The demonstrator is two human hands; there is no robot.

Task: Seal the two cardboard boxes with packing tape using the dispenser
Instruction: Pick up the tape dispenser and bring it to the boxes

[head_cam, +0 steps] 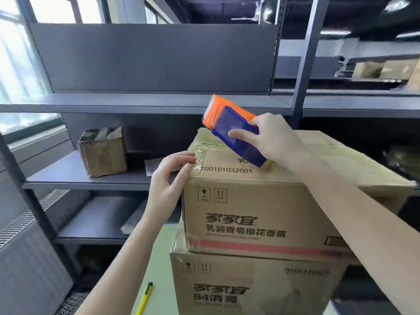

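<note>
Two printed cardboard boxes are stacked in front of me: the upper box sits on the lower box. My right hand grips a blue and orange tape dispenser, tilted on top of the upper box near its far left corner. Clear tape runs across that corner and down over the left edge. There my left hand presses the tape against the box's left top corner with its fingertips.
A yellow utility knife lies on the pale green table left of the lower box. Grey metal shelving stands behind, with a small taped carton on a middle shelf. More cartons sit far right.
</note>
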